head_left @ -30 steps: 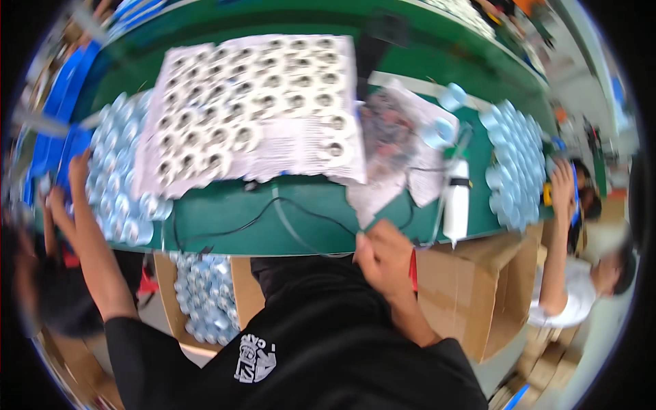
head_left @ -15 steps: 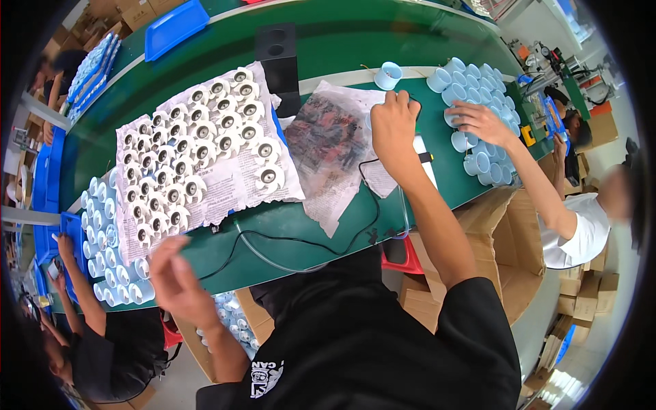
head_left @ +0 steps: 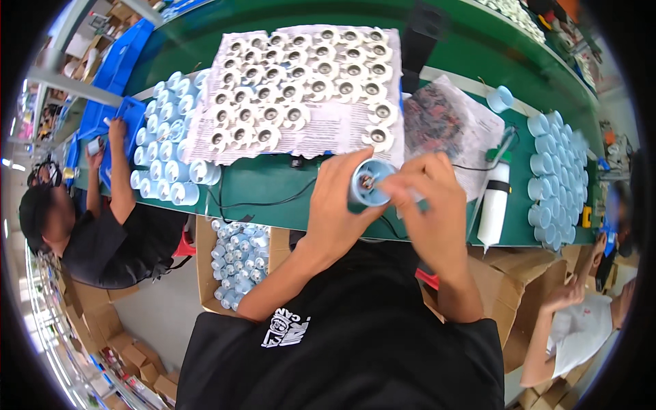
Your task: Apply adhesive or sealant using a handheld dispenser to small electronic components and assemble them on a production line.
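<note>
Cup (head_left: 369,194): pale blue, round, coppery core | left hand (head_left: 333,208): clasped round it | right hand (head_left: 435,205): grip unclear

One held cup (head_left: 373,170), one white bottle (head_left: 494,213)

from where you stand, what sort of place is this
Probably a factory assembly workshop: many matching white fan-like wheels sit on paper, light-blue cups are massed on the long green bench, and a co-worker at left handles small parts too.
</note>
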The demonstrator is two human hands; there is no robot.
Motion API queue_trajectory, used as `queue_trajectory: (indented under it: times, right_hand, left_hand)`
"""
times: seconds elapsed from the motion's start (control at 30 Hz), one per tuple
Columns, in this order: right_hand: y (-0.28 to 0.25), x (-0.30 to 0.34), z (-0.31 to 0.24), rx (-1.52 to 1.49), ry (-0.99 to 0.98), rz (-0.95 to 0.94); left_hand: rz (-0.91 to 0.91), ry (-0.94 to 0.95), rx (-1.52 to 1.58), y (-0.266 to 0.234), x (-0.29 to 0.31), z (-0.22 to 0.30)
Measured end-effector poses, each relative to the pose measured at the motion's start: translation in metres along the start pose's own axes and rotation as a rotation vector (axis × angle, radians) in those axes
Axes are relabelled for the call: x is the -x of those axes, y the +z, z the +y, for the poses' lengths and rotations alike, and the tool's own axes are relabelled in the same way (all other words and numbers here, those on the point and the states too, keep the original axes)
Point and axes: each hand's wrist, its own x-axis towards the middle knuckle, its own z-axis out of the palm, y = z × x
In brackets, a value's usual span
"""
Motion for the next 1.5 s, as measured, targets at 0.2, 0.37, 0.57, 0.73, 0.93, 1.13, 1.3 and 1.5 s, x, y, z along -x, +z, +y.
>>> queue_trajectory:
  times: [0.2,0.37,0.57,0.73,0.93,1.13,1.3,1.5]
  right_hand:
    - [0.054,-0.073,0.050,0.631,-0.442,-0.036]
    - [0.085,-0.093,0.054,0.941,-0.521,-0.054]
    - [0.088,-0.103,0.054,1.018,-0.560,-0.082]
    - [0.085,-0.106,0.053,1.058,-0.674,-0.153]
    - [0.083,-0.118,0.055,1.061,-0.754,-0.229]
    - [0.081,-0.122,0.054,1.140,-0.787,-0.194]
    - [0.051,-0.108,0.042,0.657,-1.173,-0.180]
    - [0.021,-0.067,0.029,0.595,-1.398,-0.041]
  left_hand:
    - [-0.146,-0.326,0.119,-0.032,0.046,-0.013]
    - [-0.157,-0.510,0.121,-0.040,0.065,-0.008]
    - [-0.008,-0.377,0.204,-0.034,0.073,-0.026]
    - [-0.006,-0.371,0.234,-0.038,0.064,-0.033]
    - [-0.006,-0.399,0.263,-0.043,0.057,-0.037]
    - [-0.009,-0.436,0.277,-0.042,0.060,-0.035]
    - [0.008,-0.407,0.295,-0.043,0.063,-0.036]
    - [0.010,-0.377,0.343,-0.042,0.050,-0.033]
